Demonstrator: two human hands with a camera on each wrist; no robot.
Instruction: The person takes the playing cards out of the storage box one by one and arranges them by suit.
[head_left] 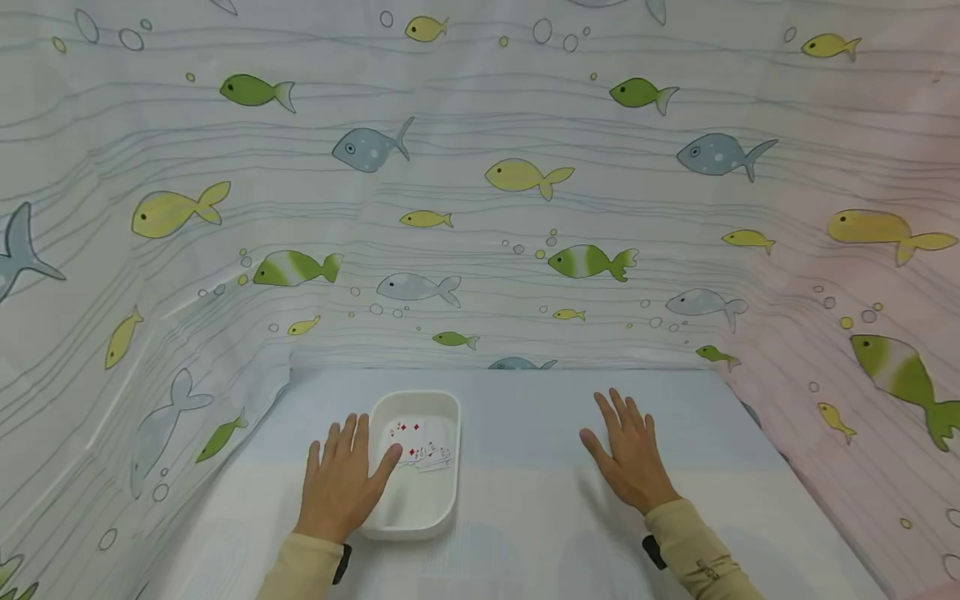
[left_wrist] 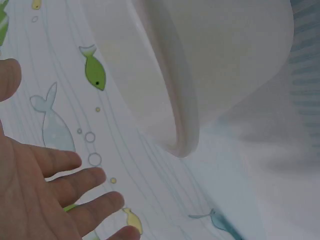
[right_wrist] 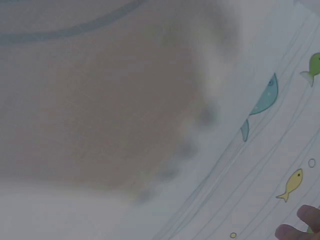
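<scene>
Hands (head_left: 341, 483) flat beside card tray (head_left: 442, 508)

Soft, even light fills the head view, bright and slightly washed, with a pinkish cast on the cloth right of the tray (head_left: 450, 467). Faint shadows lie just beside both hands and under the tray's near rim; there is no glare. The cloth walls bow outward toward the frame edges. In the left wrist view the tray (left_wrist: 170, 90) looms close and soft-focused. The right wrist view is hazy, a broad blurred shadow covering most of the table (right_wrist: 100, 110).
</scene>
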